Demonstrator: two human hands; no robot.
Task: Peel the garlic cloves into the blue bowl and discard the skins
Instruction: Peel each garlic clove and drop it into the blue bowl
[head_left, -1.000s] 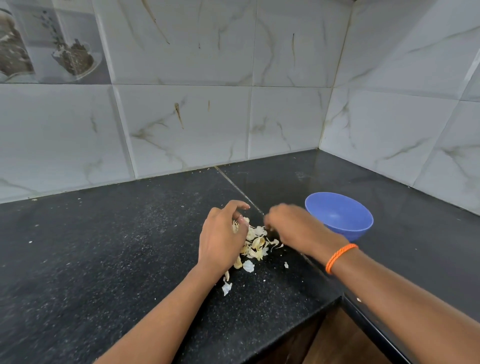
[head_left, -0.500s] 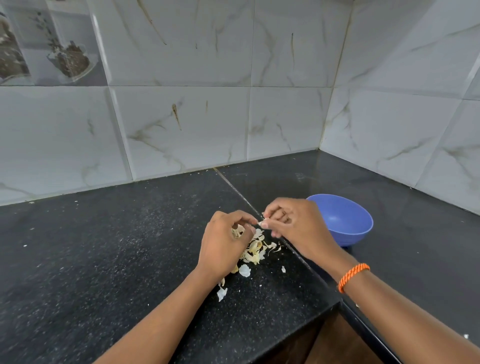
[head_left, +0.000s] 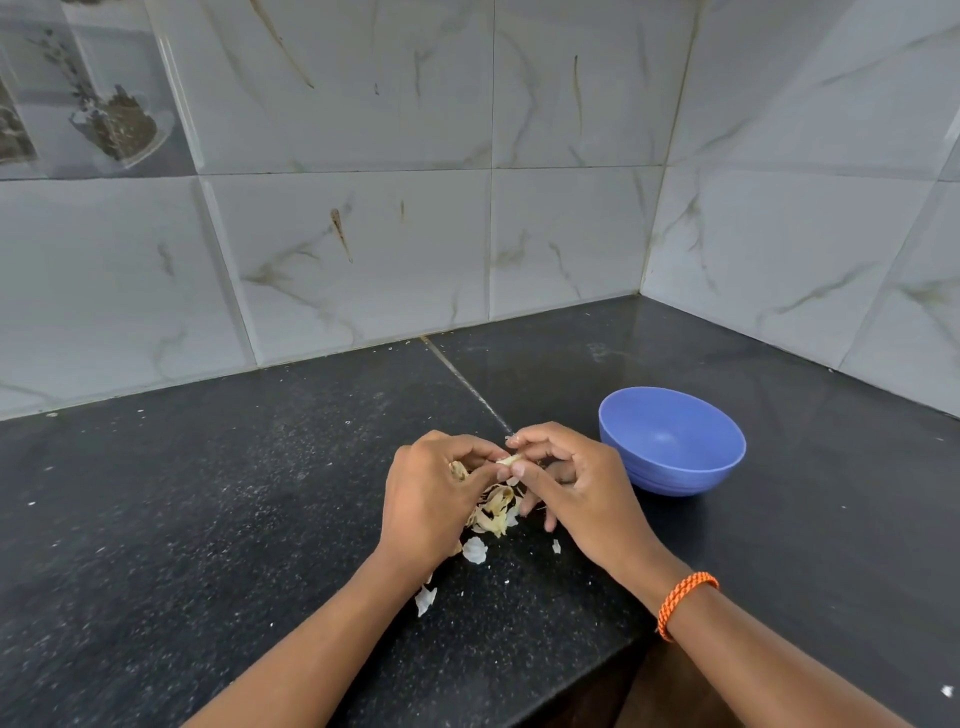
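Black speckled countertop (head_left: 208, 519), marbled wall tiles (head_left: 363, 249), orange braided wristband (head_left: 683, 603)

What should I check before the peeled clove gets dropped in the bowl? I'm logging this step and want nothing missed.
1. Garlic clove pinched between both hands: ok.
2. Left hand and right hand over the counter, not the bowl: ok.
3. Blue bowl upright, apart from the right hand: ok.
4. Clove fully peeled: cannot tell, fingers hide it.
5. Garlic skins discarded: not ok, piled on the black counter.
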